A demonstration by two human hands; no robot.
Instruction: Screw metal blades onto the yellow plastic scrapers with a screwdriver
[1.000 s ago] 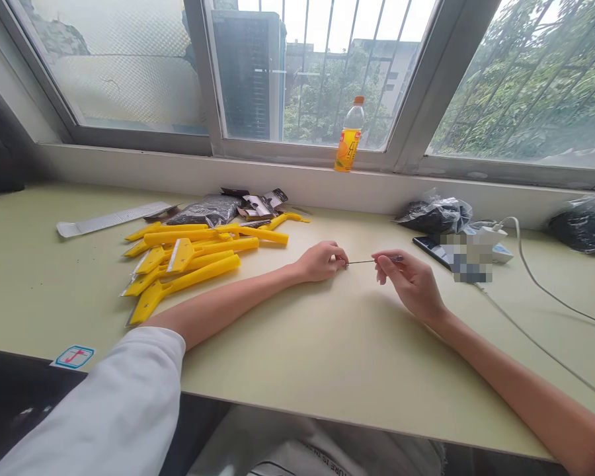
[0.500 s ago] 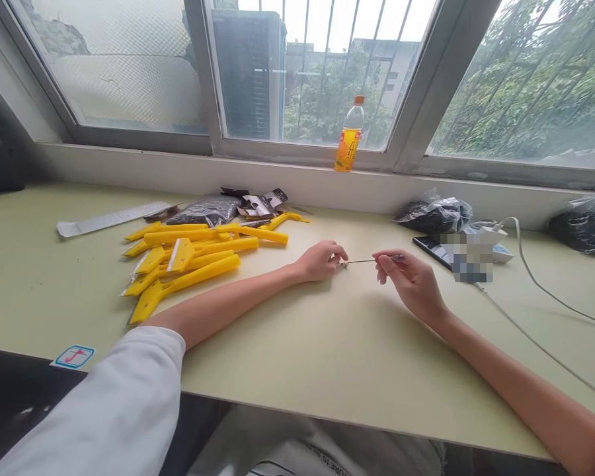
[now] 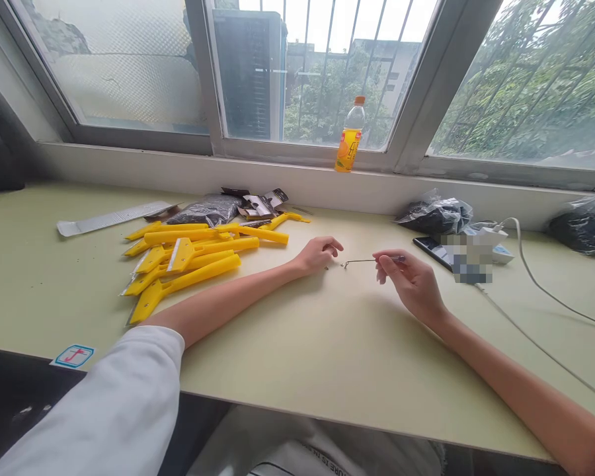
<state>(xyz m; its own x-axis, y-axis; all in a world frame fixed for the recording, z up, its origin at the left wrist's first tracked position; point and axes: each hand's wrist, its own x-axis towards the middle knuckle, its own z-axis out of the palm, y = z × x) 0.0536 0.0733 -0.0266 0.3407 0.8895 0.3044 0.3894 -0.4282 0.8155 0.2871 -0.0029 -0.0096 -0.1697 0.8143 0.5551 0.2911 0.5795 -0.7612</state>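
Observation:
My right hand (image 3: 410,281) is closed around the handle of a thin screwdriver (image 3: 361,260), whose shaft points left. At its tip is a tiny metal piece (image 3: 346,265), and other tiny pieces lie close by on the table. My left hand (image 3: 320,256) rests on the table left of the tip, fingers curled and apart from the screwdriver; whether something small is between the fingertips is hidden. Several yellow scrapers (image 3: 198,254) with blades lie in a pile beyond my left forearm.
Behind the scrapers lie a black plastic bag (image 3: 208,210) and packaging (image 3: 264,203). A phone (image 3: 432,251), a bagged dark bundle (image 3: 436,213) and a white cable (image 3: 540,285) are at right. An orange drink bottle (image 3: 348,142) stands on the sill.
My left hand has drawn back slightly to the left, away from the screwdriver tip, uncovering tiny pieces on the table. My right hand and the screwdriver have stayed in place.

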